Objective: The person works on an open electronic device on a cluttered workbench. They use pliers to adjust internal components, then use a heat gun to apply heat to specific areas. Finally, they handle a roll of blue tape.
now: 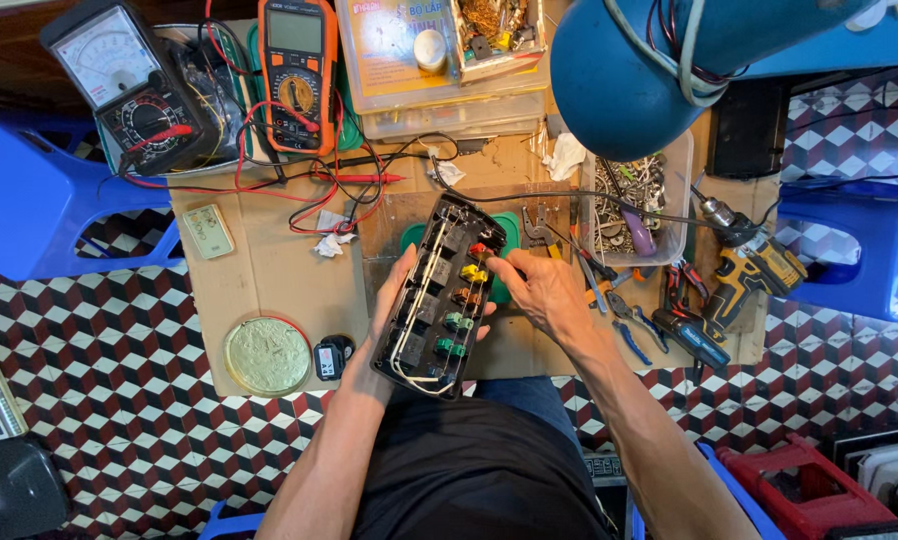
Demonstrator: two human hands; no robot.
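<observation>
— What is the left hand point(394, 300) doing?

— It is cupping the black strip point(439, 297) from beneath, palm under the left edge, fingers curled up around the side. The strip is sitting tilted in that hand, above the cardboard point(269, 275) and just in front of the person's lap, its open back facing up.

— And the right hand point(544, 295)?

— It is pinching something dark and thin at the strip's right edge, beside the yellow switch point(472, 272). Thumb and forefinger are closing together; what they are holding is too small to name.

— How is the strip likely handling?

— I am judging it as light and stiff, a hard plastic shell that is not flexing in the grip. The white wires point(419, 290) running along the inside and the row of coloured switches are looking like the delicate parts, so the outer walls are the safer hold, as the left hand is doing now. Smooth plastic may be slipping a little if only the fingertips are bearing it.

— What is lying near the hands?

— Pliers point(624, 315) and a yellow drill point(744, 275) are lying just right of the right hand, a clear tub point(669, 160) of screws beyond it. An orange meter point(297, 75) and red leads point(354, 178) are lying beyond the left hand, a round tin point(267, 355) to its left.
</observation>
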